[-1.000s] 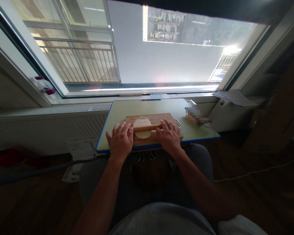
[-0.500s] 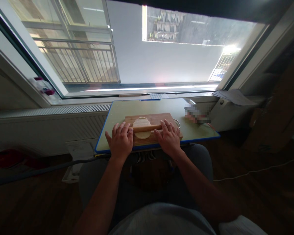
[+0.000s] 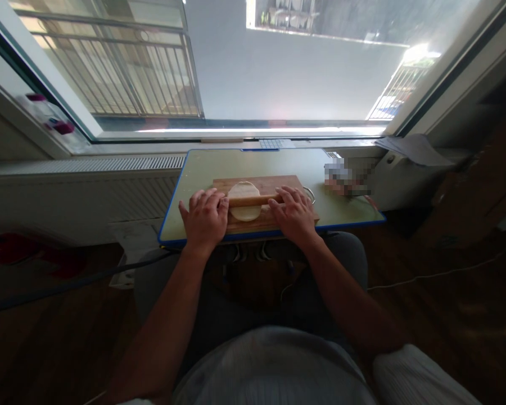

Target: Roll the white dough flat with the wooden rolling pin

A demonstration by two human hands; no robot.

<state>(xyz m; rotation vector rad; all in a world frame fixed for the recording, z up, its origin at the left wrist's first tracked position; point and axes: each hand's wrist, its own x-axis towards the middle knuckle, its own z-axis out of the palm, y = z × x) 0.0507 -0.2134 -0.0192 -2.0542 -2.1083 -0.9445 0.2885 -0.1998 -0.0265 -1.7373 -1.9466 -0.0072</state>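
A flat, pale sheet of dough lies on a wooden cutting board, its outline roughly round. Across its middle runs a wooden rolling pin, with dough showing on the far and near sides. My left hand is on the pin's left end, fingers curled over it and thumb out to the left side. At the right end my right hand rests over the pin with bent fingers. The pin's ends are hidden under both hands. A metal handle sticks out from the board's right side.
The board sits on a small pale green table with a blue rim. A blurred-out item lies at its right. Behind are a radiator and a large window. A bottle stands left, papers right.
The view has tipped downward, so table, board and hands appear higher in the picture. Both hands keep their hold on the rolling pin, which still crosses the middle of the dough.
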